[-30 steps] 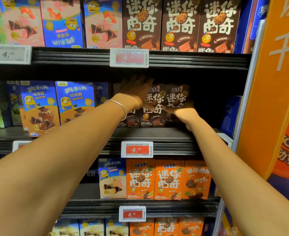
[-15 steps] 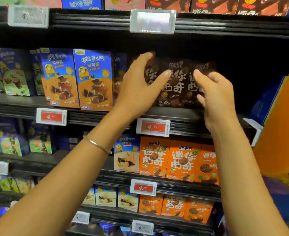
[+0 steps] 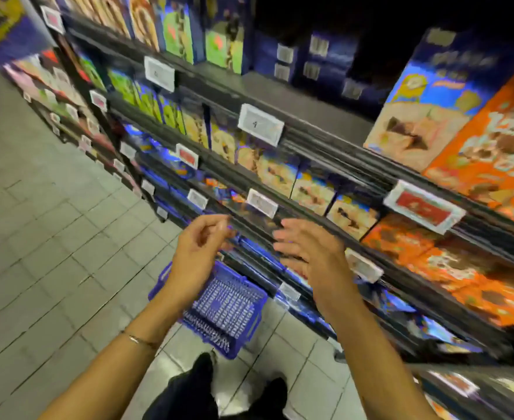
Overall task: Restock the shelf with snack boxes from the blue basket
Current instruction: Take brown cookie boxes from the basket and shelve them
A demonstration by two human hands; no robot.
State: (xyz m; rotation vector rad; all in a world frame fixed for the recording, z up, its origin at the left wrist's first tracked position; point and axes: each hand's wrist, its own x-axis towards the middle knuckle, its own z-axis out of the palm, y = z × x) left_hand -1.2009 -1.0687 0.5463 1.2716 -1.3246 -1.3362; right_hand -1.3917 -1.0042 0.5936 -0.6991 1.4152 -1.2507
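Your left grip (image 3: 199, 253) hovers above the blue basket (image 3: 234, 310), fingers loosely curled, grasping nothing. Your right grip (image 3: 310, 256) is released as well, fingers spread, close to the shelf (image 3: 340, 153). The basket stands on the floor (image 3: 52, 237) just beside the shelf, where orange snack boxes (image 3: 492, 153) stand.

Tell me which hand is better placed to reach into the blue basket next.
Left, probably. The left hand hangs empty above the blue basket; the right hand, also empty, is off to its side, by the shelves.
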